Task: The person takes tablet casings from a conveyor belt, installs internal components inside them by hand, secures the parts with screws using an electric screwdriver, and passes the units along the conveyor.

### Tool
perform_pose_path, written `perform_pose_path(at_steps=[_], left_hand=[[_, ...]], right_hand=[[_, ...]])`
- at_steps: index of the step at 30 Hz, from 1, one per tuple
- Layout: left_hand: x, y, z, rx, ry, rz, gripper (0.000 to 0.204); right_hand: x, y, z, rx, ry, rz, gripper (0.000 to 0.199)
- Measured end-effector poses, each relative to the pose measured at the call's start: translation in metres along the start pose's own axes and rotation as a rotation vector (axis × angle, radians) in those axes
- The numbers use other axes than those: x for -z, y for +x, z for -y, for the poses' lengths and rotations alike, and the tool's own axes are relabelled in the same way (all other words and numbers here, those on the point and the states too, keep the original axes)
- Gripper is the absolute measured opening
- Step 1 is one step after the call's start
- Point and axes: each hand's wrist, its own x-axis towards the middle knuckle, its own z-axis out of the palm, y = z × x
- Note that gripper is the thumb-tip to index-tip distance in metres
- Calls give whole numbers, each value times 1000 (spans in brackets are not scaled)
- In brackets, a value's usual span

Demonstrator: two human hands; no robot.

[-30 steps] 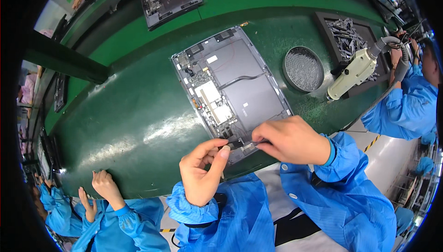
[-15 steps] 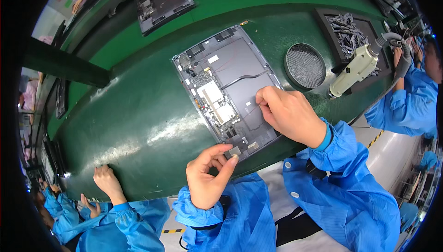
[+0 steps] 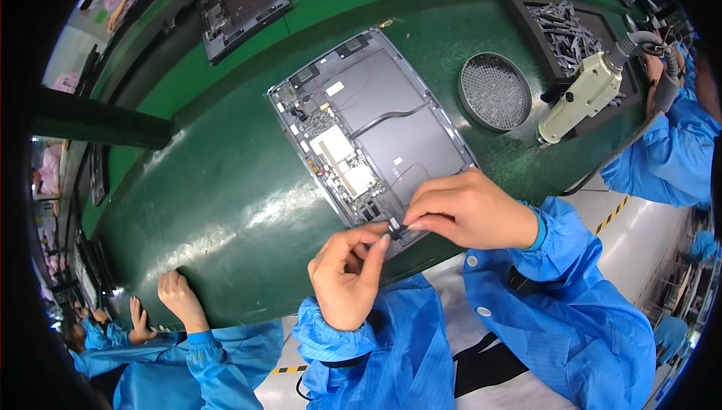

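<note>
An opened grey tablet-like device housing (image 3: 421, 139) lies tilted on the green bench. A circuit board (image 3: 342, 166) runs down its left side, and a black cable (image 3: 387, 117) crosses its middle. At the near corner of the housing, my left hand (image 3: 346, 275) is closed in a pinch, thumb and forefinger at a small dark piece whose kind I cannot make out. My right hand (image 3: 470, 213) comes in from the right over the near edge, also closed in a pinch. Its fingertips almost meet the left ones at that same piece; what they grip is hidden.
Right of the housing stand a round tray (image 3: 460, 98) of small clear pieces, a pale handheld power tool (image 3: 575, 105) on a grey hose, and a black tray (image 3: 519, 23) of dark strips. Another opened housing (image 3: 244, 8) lies at far left. Co-workers' hands (image 3: 179, 297) rest at the left edge.
My right hand has moved down and left from the housing's middle to its near corner, beside my left hand. The view has shifted slightly.
</note>
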Motion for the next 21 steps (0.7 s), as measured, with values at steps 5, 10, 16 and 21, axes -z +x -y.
perform_pose_path(at_steps=[5, 10, 16, 21], left_hand=[[3, 0, 2, 1, -5, -49, 9], [2, 3, -1, -304, 310, 26, 16], [-19, 3, 3, -482, 576, 129, 34], [-17, -4, 8, -548, 597, 70, 33]], right_hand=[[5, -1, -8, 5, 49, 147, 8], [8, 1, -6, 15, -10, 178, 7], [17, -10, -5, 5, -199, 170, 6], [48, -60, -19, 272, -415, -1073, 36]])
